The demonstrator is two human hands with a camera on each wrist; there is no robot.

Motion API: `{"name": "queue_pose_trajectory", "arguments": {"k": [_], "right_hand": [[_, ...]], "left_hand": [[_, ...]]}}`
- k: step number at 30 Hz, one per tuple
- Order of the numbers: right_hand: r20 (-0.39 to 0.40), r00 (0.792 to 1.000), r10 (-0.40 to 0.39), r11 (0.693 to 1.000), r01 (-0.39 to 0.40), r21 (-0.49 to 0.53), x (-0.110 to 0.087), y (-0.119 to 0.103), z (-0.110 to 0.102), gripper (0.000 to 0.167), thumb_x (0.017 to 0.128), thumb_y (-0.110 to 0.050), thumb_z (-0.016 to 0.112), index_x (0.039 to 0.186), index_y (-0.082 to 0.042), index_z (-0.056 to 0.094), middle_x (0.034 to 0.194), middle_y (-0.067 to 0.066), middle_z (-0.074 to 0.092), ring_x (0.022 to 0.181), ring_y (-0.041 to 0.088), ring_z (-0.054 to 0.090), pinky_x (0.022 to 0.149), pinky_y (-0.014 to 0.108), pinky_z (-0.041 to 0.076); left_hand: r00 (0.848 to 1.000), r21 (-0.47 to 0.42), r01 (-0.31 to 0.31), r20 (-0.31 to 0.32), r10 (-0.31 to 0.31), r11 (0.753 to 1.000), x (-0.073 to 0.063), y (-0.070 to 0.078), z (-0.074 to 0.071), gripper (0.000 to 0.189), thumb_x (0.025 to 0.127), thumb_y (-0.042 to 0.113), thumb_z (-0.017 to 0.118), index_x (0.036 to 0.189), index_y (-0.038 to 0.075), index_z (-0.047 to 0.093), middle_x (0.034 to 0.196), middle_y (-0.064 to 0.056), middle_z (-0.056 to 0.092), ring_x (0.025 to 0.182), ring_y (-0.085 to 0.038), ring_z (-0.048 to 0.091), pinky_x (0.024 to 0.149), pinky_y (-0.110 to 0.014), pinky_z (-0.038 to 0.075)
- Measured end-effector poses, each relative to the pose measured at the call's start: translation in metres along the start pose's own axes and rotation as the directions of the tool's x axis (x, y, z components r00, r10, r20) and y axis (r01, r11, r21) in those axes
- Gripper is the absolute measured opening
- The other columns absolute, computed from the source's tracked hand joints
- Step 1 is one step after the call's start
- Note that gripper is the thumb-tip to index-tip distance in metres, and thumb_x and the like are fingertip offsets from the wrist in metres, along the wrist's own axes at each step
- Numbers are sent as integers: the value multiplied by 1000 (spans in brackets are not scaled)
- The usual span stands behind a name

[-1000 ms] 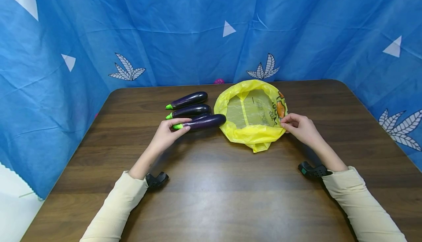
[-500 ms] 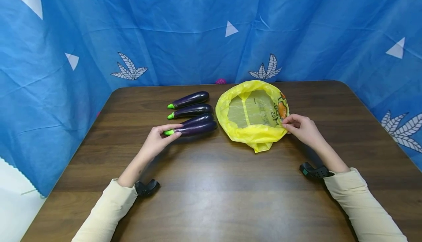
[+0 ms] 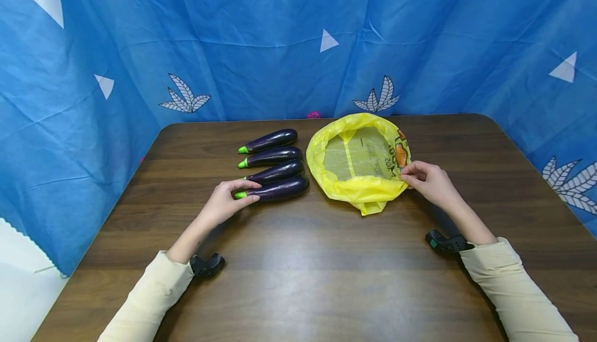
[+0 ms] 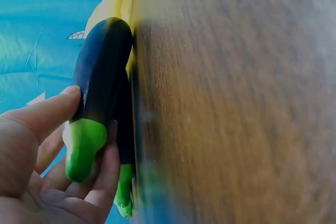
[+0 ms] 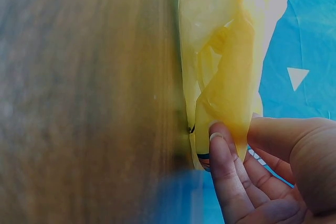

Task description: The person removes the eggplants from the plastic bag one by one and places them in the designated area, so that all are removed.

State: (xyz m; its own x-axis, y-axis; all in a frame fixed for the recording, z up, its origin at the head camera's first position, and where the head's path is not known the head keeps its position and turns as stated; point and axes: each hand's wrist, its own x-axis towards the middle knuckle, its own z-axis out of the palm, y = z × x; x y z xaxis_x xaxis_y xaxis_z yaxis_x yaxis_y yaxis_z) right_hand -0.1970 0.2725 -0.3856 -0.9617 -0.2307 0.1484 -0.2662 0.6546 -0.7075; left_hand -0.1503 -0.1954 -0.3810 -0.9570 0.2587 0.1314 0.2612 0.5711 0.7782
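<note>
In the head view, my left hand [image 3: 223,202] holds the nearest eggplant [image 3: 283,188] by its green stem end, thumb on the near side and fingers on the far side. Glossy, dark purple eggplants lie behind it in a row: the second [image 3: 282,171], the third [image 3: 275,156] and the farthest [image 3: 271,140]. The left wrist view shows the held eggplant [image 4: 102,72] close up, partly covering another. To the right stands a yellow plastic bag [image 3: 359,189], its mouth spread wide and its rim rolled outward. My right hand [image 3: 434,184] pinches the rim's near right side.
Everything rests on a dark wood-grain table [image 3: 298,259]. Behind it hangs a blue cloth [image 3: 261,46] with white shapes, close to the back edge. Each wrist wears a black device, the left wrist device [image 3: 207,265] and the right wrist device [image 3: 445,242].
My left hand has moved left and nearer, drawing the held eggplant away from the bag's rim to the front of the row. The right hand keeps its pinch on the bag.
</note>
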Motion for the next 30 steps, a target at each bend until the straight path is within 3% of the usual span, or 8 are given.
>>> {"name": "queue_pose_trajectory", "arguments": {"k": [7, 17, 30], "right_hand": [[-1, 1000, 0, 1000, 0, -3, 0, 1, 1, 11, 91, -7, 62, 97, 2, 63, 80, 11, 61, 66, 26, 57, 55, 24, 49], [2, 1000, 0, 1000, 0, 1, 0, 0, 1, 11, 92, -8, 61, 97, 1, 63, 79, 11, 61, 65, 26, 57, 54, 25, 49], [-3, 1000, -9, 1000, 9, -1, -1, -1, 0, 11, 92, -9, 61, 97, 1, 63, 80, 11, 61, 66, 27, 58, 55, 24, 49]], "left_hand": [[1000, 41, 5, 14, -6, 999, 2, -2, 2, 24, 85, 18, 72, 107, 9, 70, 106, -3, 66, 72, -15, 53, 60, -27, 41], [1000, 82, -4, 16, 2, 997, 2, -3, 4, 24, 84, 14, 72, 106, 7, 70, 103, -5, 67, 70, -15, 50, 55, -26, 39], [999, 113, -43, 2, 43, 993, 3, -3, 5, 24, 83, 14, 73, 105, 5, 70, 103, -6, 67, 97, -21, 60, 74, -37, 46]]}}
